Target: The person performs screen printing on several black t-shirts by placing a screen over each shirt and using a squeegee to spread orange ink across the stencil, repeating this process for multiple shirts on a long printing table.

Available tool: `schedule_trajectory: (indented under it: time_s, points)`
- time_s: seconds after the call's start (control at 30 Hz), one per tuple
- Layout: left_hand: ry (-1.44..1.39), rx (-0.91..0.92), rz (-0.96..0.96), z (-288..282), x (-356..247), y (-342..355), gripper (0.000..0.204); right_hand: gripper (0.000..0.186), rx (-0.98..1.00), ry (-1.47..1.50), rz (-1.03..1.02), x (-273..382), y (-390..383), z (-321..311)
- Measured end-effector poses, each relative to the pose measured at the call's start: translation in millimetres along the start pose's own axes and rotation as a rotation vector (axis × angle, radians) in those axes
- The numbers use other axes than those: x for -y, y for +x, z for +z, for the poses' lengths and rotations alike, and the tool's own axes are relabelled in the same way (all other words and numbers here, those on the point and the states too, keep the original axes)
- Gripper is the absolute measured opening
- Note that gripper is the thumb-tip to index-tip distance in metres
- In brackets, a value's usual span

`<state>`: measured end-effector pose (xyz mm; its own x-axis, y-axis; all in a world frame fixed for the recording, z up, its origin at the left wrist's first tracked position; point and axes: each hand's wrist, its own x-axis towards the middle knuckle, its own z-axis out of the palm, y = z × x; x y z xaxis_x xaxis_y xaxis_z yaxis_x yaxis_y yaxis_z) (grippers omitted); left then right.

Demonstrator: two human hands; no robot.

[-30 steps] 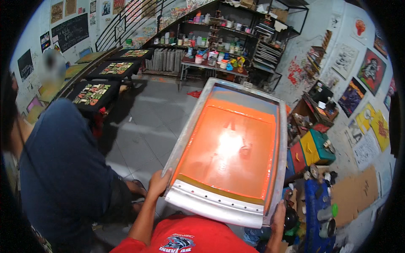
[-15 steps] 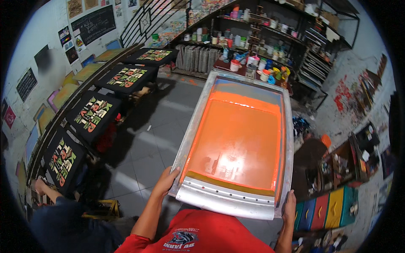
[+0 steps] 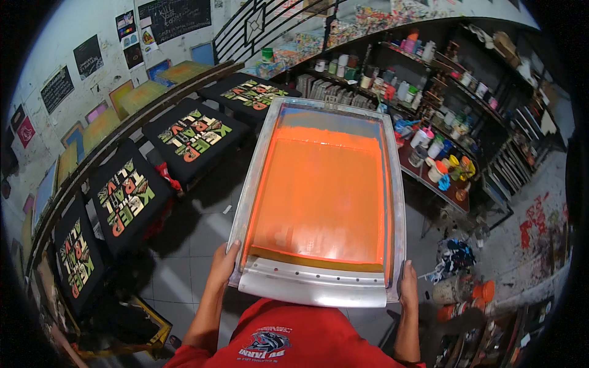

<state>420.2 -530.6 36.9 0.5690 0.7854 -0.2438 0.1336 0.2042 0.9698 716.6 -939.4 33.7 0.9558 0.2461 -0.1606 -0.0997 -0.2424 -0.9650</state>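
Note:
I carry a screen printing frame [image 3: 399, 202] in front of my red shirt, both hands gripping its near corners. My left hand [image 3: 222, 267] is closed on the left metal edge, and my right hand [image 3: 408, 285] on the right edge; the fingers beneath are hidden. Orange ink [image 3: 316, 196] covers most of the mesh, thickest in a wet band at the far end. Across the near end lies a wide metal squeegee [image 3: 313, 289] with a row of small holes, its brownish-yellow blade against the ink. Neither hand touches the squeegee.
Black shirts [image 3: 126, 193] with multicoloured lettering lie on a curved row of boards at left. A small table [image 3: 411, 161] with ink pots stands right of the frame, before crowded shelves [image 3: 472, 89]. A yellow-edged frame [image 3: 161, 328] rests low at left.
My view has turned left, nearer the row of shirts, and the screen frame has come with me, now overlapping the farthest shirt's edge. Both hands keep their hold. The person at lower left is mostly out of view.

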Motion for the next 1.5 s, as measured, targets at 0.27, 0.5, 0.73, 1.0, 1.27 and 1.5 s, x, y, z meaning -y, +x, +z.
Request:
schedule_trajectory:
  time_s: [0.27, 0.5, 0.73, 1.0, 1.27, 1.5]
  points:
    - [-0.07, -0.23, 0.004, 63, -31, 169, 0.052, 0.063, 0.21, -0.049, 0.006, 56, 259, 101]
    - [-0.099, -0.462, -0.139, 120, -48, 273, 0.053, 0.063, 0.527, -0.178, -0.043, 135, 475, 214]
    - [-0.238, -0.695, -0.055, 151, -54, 384, 0.052, 0.06, 0.78, -0.227, -0.077, 166, 663, 363]
    - [-0.177, -0.802, -0.068, 133, -68, 523, 0.057, 0.06, 0.953, -0.252, -0.179, 151, 834, 539]
    - [0.029, -0.968, -0.163, 119, -77, 609, 0.061, 0.063, 1.135, -0.234, -0.194, 176, 896, 653]
    - [0.014, -1.037, -0.256, 133, -96, 657, 0.064, 0.06, 1.179, -0.253, -0.16, 187, 949, 714]
